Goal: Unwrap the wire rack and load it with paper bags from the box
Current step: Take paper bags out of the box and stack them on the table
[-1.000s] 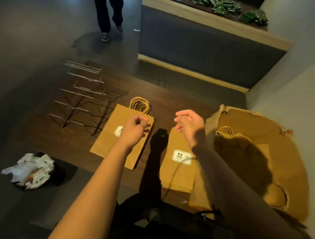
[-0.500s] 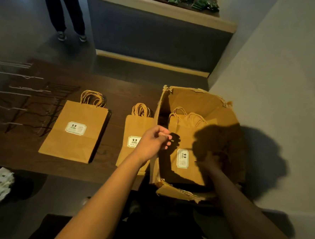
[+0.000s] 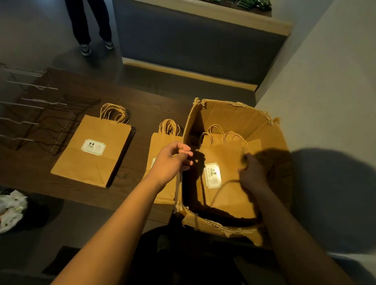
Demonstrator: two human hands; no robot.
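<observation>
The left hand (image 3: 173, 158) is at the box's left wall, fingers curled over its upper edge and gripping the cardboard. The right hand (image 3: 252, 175) is down inside the box in shadow, fingers curled against the upper right part of the front paper bag; whether they actually hold the bag cannot be told in the dark.

The cardboard box (image 3: 239, 117) sits open at the right end of the dark wooden table (image 3: 154, 105), against the wall, its top edges torn and ragged. Inside it the paper bags (image 3: 223, 164) stand leaning back, twisted-cord handles up and away from the person, long axis running from near to far. The front one is plain brown kraft paper with a pale label reading "9.9" on its face.

Just left of the box, a small stack of bags (image 3: 160, 140) lies flat on the table, handles pointing away, partly hidden by the left forearm. Further left a larger stack of bags (image 3: 94, 152) lies flat too, handles to the far side, tilted slightly clockwise, with the same label in the middle.

The wire rack (image 3: 30, 110) stands at the table's left end, thin silvery bars in stepped tiers, unwrapped and holding nothing.

On the floor to the near left is a bin of crumpled white wrapping (image 3: 2, 210). A standing person's legs (image 3: 89, 15) show at the top.
</observation>
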